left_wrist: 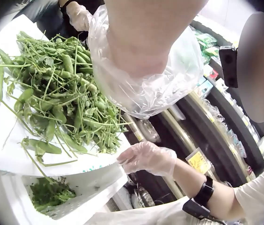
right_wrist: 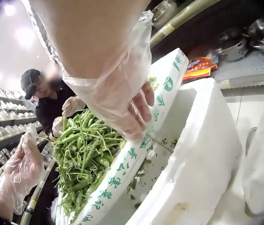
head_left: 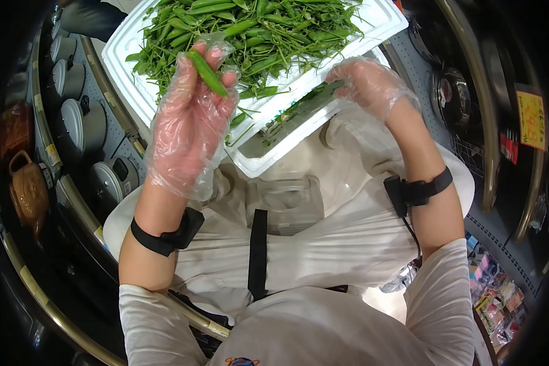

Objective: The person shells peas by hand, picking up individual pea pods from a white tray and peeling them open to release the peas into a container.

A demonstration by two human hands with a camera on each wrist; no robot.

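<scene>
A single pod [head_left: 207, 74] is held by the left hand [head_left: 192, 125], whose palm is turned up; the fingers are curled and clamped on it. A clear glove is worn on each hand. Beyond the left hand, and to its right, a heap of pods [head_left: 262, 30] is carried by a white tray [head_left: 125, 58] (thin stems and leaves are tangled all through it). A few loose pods and stems are spread on the tray just beside the left hand, near the edge.

By the right hand [head_left: 372, 88], the edge of the tray is touched with bent, relaxed fingers (whether any grip is put on it cannot be told). Under the tray, and below the right hand in the head view, a white foam box [head_left: 256, 166] is partly covered; green scraps [left_wrist: 52, 194] are held inside it. Green characters [right_wrist: 118, 171] are printed along the side of the tray, next to the right fingertips.

Left of the left hand, lidded pots [head_left: 84, 127] are lined up on shelving [head_left: 55, 155]. To the right of the right hand, a yellow price sign [head_left: 532, 120] is hung on a rail. Past the heap from the right hand, another person [right_wrist: 52, 96] in a dark cap and dark clothes is seen, with gloved hands [right_wrist: 72, 106] at the heap. A black strap [head_left: 433, 186] is worn on the right forearm, and another [head_left: 155, 239] on the left.
</scene>
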